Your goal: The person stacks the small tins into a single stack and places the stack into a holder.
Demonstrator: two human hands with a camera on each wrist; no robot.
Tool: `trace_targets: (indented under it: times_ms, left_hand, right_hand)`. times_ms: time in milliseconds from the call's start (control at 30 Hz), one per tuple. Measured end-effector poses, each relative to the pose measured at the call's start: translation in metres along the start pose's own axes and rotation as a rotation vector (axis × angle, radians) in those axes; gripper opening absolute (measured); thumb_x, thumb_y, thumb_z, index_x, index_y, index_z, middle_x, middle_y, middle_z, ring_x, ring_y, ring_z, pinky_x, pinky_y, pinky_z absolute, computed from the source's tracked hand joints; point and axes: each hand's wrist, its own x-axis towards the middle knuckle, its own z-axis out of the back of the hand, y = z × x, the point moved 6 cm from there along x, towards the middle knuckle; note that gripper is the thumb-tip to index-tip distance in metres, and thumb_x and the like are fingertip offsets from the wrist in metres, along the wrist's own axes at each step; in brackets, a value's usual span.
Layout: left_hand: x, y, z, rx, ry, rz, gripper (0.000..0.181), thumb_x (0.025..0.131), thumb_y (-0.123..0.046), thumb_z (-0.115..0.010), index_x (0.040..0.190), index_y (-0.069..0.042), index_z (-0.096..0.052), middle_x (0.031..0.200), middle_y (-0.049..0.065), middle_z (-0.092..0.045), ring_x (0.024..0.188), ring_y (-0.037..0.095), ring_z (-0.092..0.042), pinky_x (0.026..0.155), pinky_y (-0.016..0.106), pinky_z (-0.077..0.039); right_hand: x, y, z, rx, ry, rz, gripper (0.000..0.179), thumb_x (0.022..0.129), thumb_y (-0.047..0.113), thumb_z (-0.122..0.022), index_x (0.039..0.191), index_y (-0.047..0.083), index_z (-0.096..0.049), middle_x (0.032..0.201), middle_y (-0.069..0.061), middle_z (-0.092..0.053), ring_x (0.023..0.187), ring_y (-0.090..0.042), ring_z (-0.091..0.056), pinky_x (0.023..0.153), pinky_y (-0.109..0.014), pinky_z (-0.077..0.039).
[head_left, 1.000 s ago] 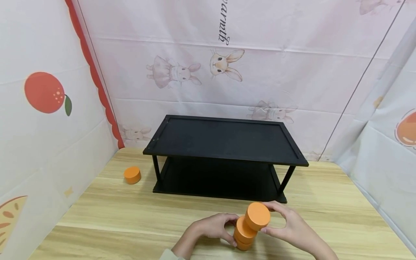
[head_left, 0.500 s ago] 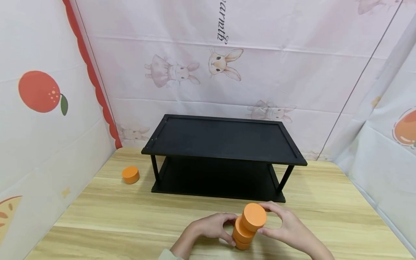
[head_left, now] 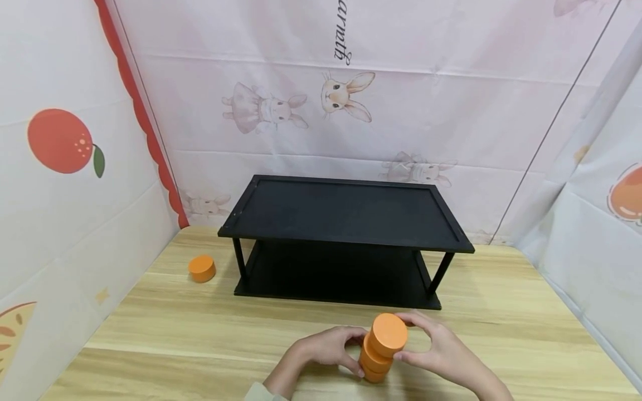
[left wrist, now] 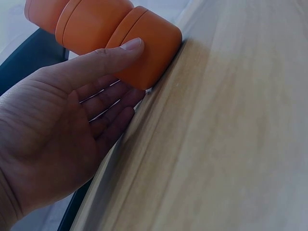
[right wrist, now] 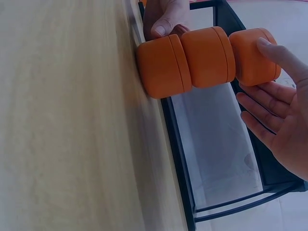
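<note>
Three round orange lidded jars stand in a stack on the table, near its front. My left hand [head_left: 328, 346] is at the left of the bottom jar [left wrist: 154, 50], its thumb and fingers around the side. The middle jar [right wrist: 208, 57] rests on that one. With thumb and fingertips, my right hand [head_left: 443, 353] pinches the top jar [head_left: 389, 334] from the right. In the right wrist view the top jar sits against the middle jar's lid, a little offset from it. The left hand's far fingers are partly hidden by the jars in the head view.
A black two-tier rack [head_left: 346, 214] stands behind the hands, close in front of the patterned back cloth [head_left: 281, 50]. Another orange round piece [head_left: 202, 268] lies on the wooden table [head_left: 200, 345] left of the rack. Cloth walls border both sides.
My right hand has moved slightly left with the top jar, which now sits more nearly over the two below. My left hand has stayed at the bottom jar.
</note>
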Motion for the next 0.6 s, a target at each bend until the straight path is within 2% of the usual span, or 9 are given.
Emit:
trace_targets:
  times_ms: [167, 300, 600]
  left_hand:
    - [0.0003, -0.0007, 0.0002, 0.015, -0.003, -0.014, 0.056, 0.07, -0.009, -0.08, 0.12, -0.013, -0.057, 0.107, -0.017, -0.056, 0.105, 0.0, -0.049, 0.096, 0.022, -0.033]
    - [0.0005, 0.0008, 0.0001, -0.004, 0.004, 0.0, 0.055, 0.07, -0.01, -0.08, 0.12, -0.014, -0.057, 0.107, -0.017, -0.056, 0.105, 0.0, -0.048, 0.097, 0.023, -0.033]
    - [0.0011, 0.0007, 0.0, -0.023, 0.014, 0.002, 0.053, 0.071, -0.01, -0.079, 0.12, -0.014, -0.057, 0.107, -0.017, -0.056, 0.106, 0.001, -0.048, 0.097, 0.023, -0.032]
  right_hand:
    - [0.0013, 0.0002, -0.0028, 0.024, 0.031, -0.019, 0.05, 0.077, 0.044, -0.071, 0.119, 0.022, -0.056, 0.115, 0.011, -0.056, 0.103, -0.015, -0.054, 0.082, -0.049, -0.046]
    - [0.0015, 0.0, -0.0047, 0.035, 0.045, -0.031, 0.05, 0.077, 0.044, -0.071, 0.118, 0.022, -0.057, 0.114, 0.011, -0.056, 0.103, -0.015, -0.054, 0.082, -0.05, -0.046]
    - [0.0021, -0.0023, -0.0079, 0.045, 0.055, -0.019, 0.051, 0.077, 0.043, -0.071, 0.12, 0.021, -0.056, 0.115, 0.009, -0.057, 0.103, -0.017, -0.054, 0.082, -0.051, -0.045]
